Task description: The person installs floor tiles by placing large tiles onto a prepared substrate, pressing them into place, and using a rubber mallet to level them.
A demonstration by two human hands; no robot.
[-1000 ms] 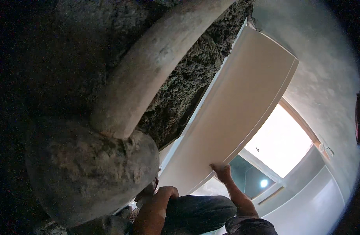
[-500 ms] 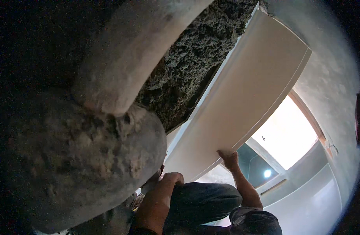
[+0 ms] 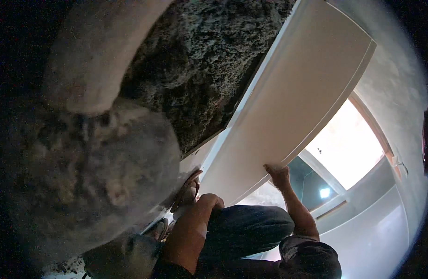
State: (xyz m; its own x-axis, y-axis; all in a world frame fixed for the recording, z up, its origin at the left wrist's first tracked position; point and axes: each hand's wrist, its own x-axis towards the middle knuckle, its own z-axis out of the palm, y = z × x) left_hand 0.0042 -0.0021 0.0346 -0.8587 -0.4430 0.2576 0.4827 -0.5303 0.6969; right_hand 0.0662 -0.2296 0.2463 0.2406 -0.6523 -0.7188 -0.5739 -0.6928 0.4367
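A long, smooth beige-white board (image 3: 288, 93) with a raised border stretches from the lower middle to the upper right. My right hand (image 3: 277, 175) grips its right edge, with part of the hand over the face and the other fingers hidden behind the edge. My left hand (image 3: 213, 201) is bent at the wrist close to the board's lower end, next to my dark-trousered knee (image 3: 251, 228). Its fingers are out of sight, so whether it holds the board does not show.
At the left, very close and blurred, looms a stained grey rounded mass (image 3: 97, 162) with a thick pale cylinder (image 3: 88, 60) above it. Dark rough material (image 3: 214, 60) lies beside the board. A sandalled foot (image 3: 188, 189) shows near my left forearm. A bright opening (image 3: 349, 144) is at right.
The view has shifted: the rounded mass and cylinder sit further left, and more of the sandalled foot shows. My right hand keeps its hold on the board's edge.
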